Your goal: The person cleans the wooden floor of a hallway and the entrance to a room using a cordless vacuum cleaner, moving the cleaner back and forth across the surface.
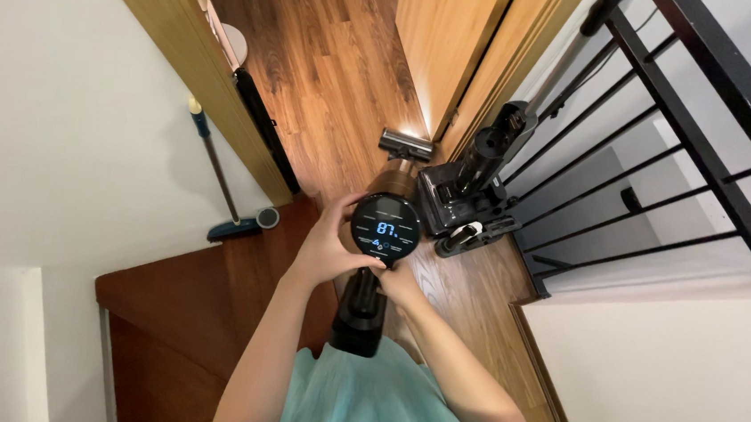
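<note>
Broom (pixel 217 176) leans on white wall at far left, head on wooden step. At centre, we hold cordless vacuum (pixel 382 238) upright over wood floor (pixel 333 65): left hand (pixel 330 245) cupped around its round lit screen, right hand (pixel 401 283) wrapped on handle beneath. Just right, docking stand (pixel 470 196) sits beside black railing (pixel 694 138).

Both hands — left hand (pixel 328 245), right hand (pixel 401 284) — grip a cordless vacuum (pixel 382 238) above the wooden floor (pixel 333 65).
</note>
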